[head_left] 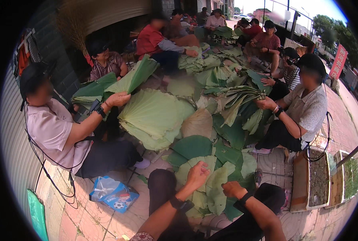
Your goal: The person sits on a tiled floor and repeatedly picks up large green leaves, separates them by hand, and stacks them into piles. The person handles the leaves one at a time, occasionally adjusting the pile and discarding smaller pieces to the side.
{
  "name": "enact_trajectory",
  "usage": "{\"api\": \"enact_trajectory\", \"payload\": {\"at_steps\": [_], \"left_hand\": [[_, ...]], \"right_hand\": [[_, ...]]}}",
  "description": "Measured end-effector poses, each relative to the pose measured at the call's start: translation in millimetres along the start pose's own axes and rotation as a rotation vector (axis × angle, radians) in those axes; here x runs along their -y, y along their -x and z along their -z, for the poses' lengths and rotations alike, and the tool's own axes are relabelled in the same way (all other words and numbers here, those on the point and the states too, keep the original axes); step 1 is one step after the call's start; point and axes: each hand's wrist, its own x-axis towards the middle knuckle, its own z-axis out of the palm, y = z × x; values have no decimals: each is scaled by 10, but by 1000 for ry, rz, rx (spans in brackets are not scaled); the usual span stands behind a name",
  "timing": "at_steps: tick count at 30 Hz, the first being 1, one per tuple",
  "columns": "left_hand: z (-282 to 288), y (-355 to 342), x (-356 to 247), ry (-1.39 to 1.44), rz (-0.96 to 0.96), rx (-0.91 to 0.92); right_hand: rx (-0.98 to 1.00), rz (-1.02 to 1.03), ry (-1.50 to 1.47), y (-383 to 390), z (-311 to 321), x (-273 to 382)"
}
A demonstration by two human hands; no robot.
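Observation:
Just in front of my knees, my left hand [198, 175] is closed with curled fingers over a pale green lotus leaf [192, 168]. What is in those fingers, if anything, is too small to make out. My right hand [232, 189] is also closed, its fingertips at the edge of a folded, lighter lotus leaf [216, 192] that lies between my hands and looks pinched there. Darker lotus leaves [193, 148] spread beyond my hands, and more hang over my lap.
A person at left [54, 120] holds a folded leaf [135, 74] beside a large leaf stack [153, 116]. A person at right [303, 100] grips a leaf bundle [243, 98]. Several others sit around the heap. A blue-white bag [114, 194] and planter boxes [312, 180] stand nearby.

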Motion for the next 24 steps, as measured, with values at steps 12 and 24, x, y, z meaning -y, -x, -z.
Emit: {"api": "enact_trajectory", "payload": {"at_steps": [12, 24], "left_hand": [[-138, 0, 133, -228, -41, 26], [-495, 132, 19, -347, 17, 150]], "right_hand": [[-6, 14, -78, -50, 14, -53], [-378, 107, -580, -99, 419, 370]]}}
